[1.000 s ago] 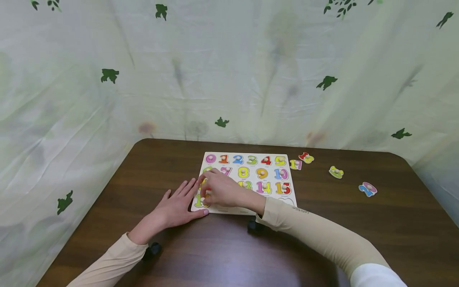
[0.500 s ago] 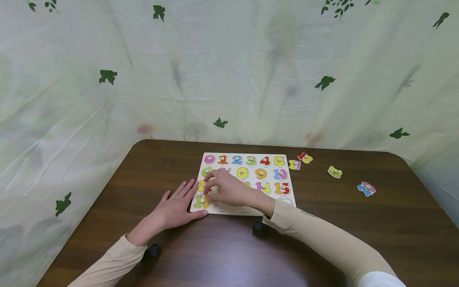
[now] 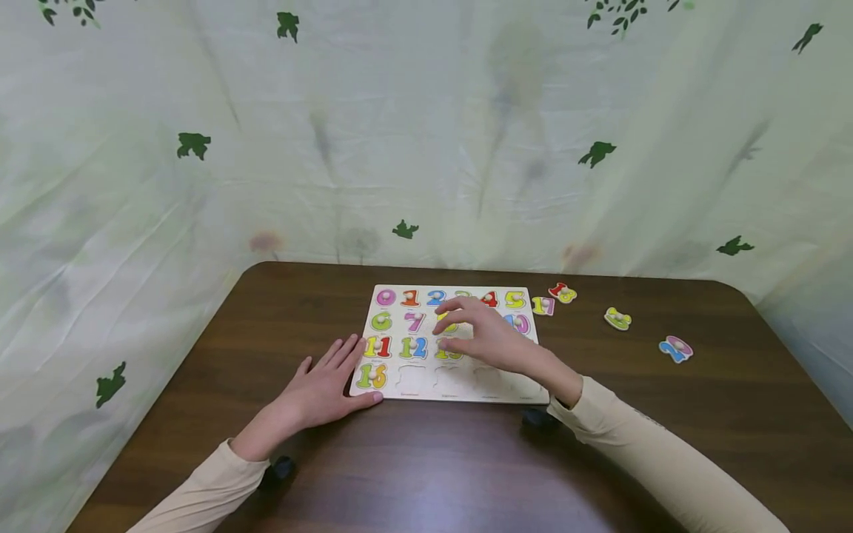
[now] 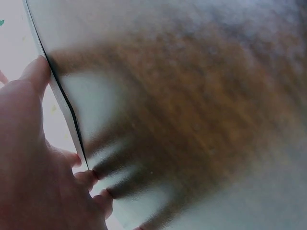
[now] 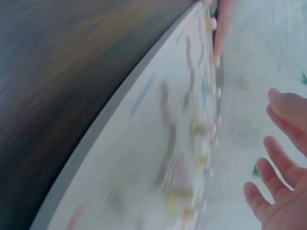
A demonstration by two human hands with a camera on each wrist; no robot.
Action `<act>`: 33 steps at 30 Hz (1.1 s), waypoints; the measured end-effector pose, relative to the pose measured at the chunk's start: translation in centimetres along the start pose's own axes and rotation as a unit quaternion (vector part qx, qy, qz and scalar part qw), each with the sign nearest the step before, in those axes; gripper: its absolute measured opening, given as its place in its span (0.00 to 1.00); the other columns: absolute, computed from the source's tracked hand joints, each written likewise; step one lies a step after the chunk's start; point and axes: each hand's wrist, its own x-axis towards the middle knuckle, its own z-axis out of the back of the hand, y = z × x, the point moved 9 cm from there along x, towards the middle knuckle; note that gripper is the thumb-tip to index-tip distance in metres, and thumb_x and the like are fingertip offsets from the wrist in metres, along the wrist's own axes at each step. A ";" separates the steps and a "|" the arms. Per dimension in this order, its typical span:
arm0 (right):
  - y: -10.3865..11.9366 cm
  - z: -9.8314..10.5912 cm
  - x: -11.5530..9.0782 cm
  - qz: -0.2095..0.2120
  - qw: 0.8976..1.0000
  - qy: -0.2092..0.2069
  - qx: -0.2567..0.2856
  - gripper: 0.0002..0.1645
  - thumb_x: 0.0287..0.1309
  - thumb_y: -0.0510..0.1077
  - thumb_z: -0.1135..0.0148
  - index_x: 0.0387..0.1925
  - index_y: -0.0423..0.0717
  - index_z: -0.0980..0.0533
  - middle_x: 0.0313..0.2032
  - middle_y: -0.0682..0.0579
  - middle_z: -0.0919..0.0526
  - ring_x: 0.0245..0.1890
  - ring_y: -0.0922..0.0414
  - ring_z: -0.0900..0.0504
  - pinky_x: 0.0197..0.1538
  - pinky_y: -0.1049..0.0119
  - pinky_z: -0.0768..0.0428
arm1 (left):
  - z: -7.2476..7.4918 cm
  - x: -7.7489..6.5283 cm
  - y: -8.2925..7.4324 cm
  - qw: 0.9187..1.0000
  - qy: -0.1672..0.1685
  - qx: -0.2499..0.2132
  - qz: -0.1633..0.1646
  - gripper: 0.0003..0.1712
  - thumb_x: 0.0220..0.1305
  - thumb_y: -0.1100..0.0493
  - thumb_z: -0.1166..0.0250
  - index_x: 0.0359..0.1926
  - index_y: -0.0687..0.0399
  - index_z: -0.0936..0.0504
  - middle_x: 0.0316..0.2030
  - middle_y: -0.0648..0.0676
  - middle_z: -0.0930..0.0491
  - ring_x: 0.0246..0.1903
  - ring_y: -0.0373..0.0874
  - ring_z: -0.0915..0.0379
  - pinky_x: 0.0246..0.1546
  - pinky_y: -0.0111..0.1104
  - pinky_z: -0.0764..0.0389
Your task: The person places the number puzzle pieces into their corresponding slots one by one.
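A white number puzzle board [image 3: 400, 394] lies on the table, with knobbed number pieces in its upper rows. The number 16 piece [image 3: 371, 376] sits at the left of the bottom row, beside bare outlined recesses. My left hand [image 3: 320, 389] lies with spread fingers against the board's left edge, its thumb at the lower left corner. Above the board's middle, my right hand [image 3: 493, 337] hovers with loosely bent fingers and holds nothing. It hides part of the upper rows. In the right wrist view, the fingers [image 5: 276, 177] are apart from the board.
To the board's right lie loose pieces: a number 17 piece [image 3: 543, 306], a red and yellow piece [image 3: 563, 293], a yellow-green piece [image 3: 617, 319] and a blue and pink piece [image 3: 676, 349]. A leaf-patterned curtain [image 3: 413, 148] hangs behind the table [image 3: 426, 474].
My right hand has left the number 16 piece at the lower left and moved right across the board, its fingers spreading. The left hand stays at the board's edge.
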 end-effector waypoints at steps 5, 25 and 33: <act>-2.3 2.8 -2.4 -0.032 0.999 -0.040 -0.005 0.11 0.56 0.43 0.27 0.42 0.49 0.14 0.57 0.49 0.24 0.61 0.52 0.31 0.58 0.48 0.29 | 0.0 0.0 0.0 1.000 -0.001 -0.002 0.000 0.61 0.56 0.23 0.43 0.78 0.53 0.53 0.77 0.59 0.56 0.74 0.60 0.61 0.63 0.69 0.57; -12.4 12.0 -6.7 -0.123 0.975 -0.113 -0.147 0.11 0.58 0.39 0.30 0.42 0.40 0.15 0.56 0.37 0.24 0.59 0.37 0.32 0.60 0.40 0.36 | 0.0 0.2 0.1 1.000 -0.002 0.000 0.001 0.62 0.56 0.21 0.45 0.78 0.52 0.53 0.77 0.58 0.56 0.74 0.60 0.60 0.62 0.69 0.56; -14.5 12.3 -5.8 -0.169 0.973 -0.065 -0.141 0.12 0.60 0.42 0.31 0.43 0.39 0.16 0.61 0.33 0.29 0.63 0.34 0.38 0.64 0.38 0.44 | -0.4 0.4 0.3 1.000 0.002 -0.002 0.003 0.63 0.54 0.20 0.45 0.79 0.50 0.54 0.77 0.56 0.57 0.75 0.58 0.62 0.63 0.68 0.57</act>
